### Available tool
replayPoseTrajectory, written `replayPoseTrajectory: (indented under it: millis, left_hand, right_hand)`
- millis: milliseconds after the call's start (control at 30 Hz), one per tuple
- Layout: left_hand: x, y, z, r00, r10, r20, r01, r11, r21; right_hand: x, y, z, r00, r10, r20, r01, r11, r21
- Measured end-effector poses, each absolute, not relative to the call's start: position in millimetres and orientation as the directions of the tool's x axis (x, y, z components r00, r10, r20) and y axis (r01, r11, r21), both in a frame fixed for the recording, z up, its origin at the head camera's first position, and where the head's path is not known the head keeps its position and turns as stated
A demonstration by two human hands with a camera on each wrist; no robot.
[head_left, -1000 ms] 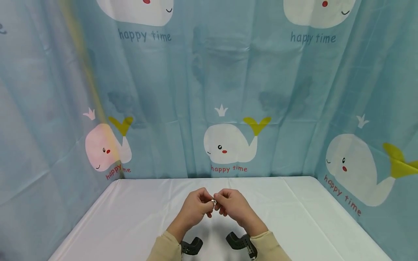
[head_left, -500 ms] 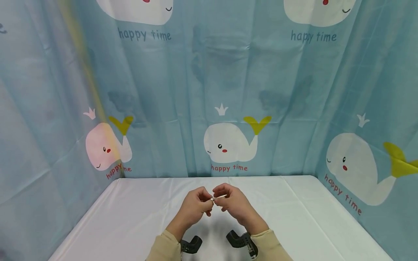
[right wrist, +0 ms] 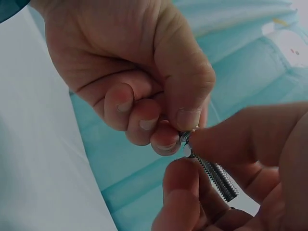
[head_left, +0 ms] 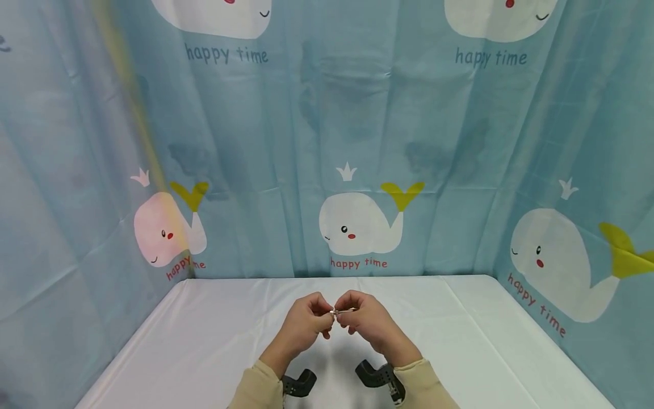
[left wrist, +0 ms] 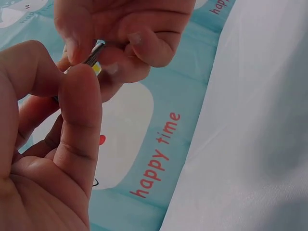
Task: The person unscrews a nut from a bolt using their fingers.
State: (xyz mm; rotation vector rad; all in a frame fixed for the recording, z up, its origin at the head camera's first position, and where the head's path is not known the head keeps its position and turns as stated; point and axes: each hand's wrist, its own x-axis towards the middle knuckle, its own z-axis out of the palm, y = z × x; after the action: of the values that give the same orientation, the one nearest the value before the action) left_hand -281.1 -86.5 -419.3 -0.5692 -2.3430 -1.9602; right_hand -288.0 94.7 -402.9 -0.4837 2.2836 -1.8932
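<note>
A slim metal threaded bolt (head_left: pixel 346 311) is held in the air between both hands, over the white table. My left hand (head_left: pixel 304 325) pinches it between thumb and fingers. My right hand (head_left: pixel 369 319) pinches it from the other side, fingertips almost meeting the left ones. In the right wrist view, a threaded length of the bolt (right wrist: pixel 220 180) sticks out past the left fingers. A small shiny metal piece (right wrist: pixel 187 150) sits where the fingertips meet; its shape is mostly covered. Above the left thumb in the left wrist view, more thread of the bolt (left wrist: pixel 95 55) shows.
The table (head_left: pixel 214 335) has a white cloth. A blue curtain (head_left: pixel 286 142) printed with whales stands behind it and along both sides. Black wrist cameras (head_left: pixel 301 384) jut inward below the hands, by beige sleeves (head_left: pixel 259 389).
Half a second ago my right index finger was raised higher; it has come back down onto the metal piece. More of the bolt shows than one second ago. The left hand stays almost still.
</note>
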Motion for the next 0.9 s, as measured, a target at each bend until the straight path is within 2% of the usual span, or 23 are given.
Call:
replayPoseTrajectory:
  millis: [200,367,900]
  left_hand:
    - [-280.9,-86.9,-419.2,-0.933,0.253,0.255,0.296,0.136,0.946]
    - [-279.9,-85.8,-417.6,-0.929,0.258,0.266,0.305,0.127,0.944]
    - [-279.2,-85.9,-417.0,-0.931,0.257,0.259,0.3,0.138,0.944]
  right_hand:
    - [-284.2,94.8,-399.2,-0.94,-0.331,0.079,-0.129,0.131,-0.983]
    - [-284.2,94.3,-403.4,-0.945,-0.325,0.04,-0.098,0.163,-0.982]
    - [-283.2,95.3,-399.1,-0.948,-0.31,0.071,-0.118,0.136,-0.984]
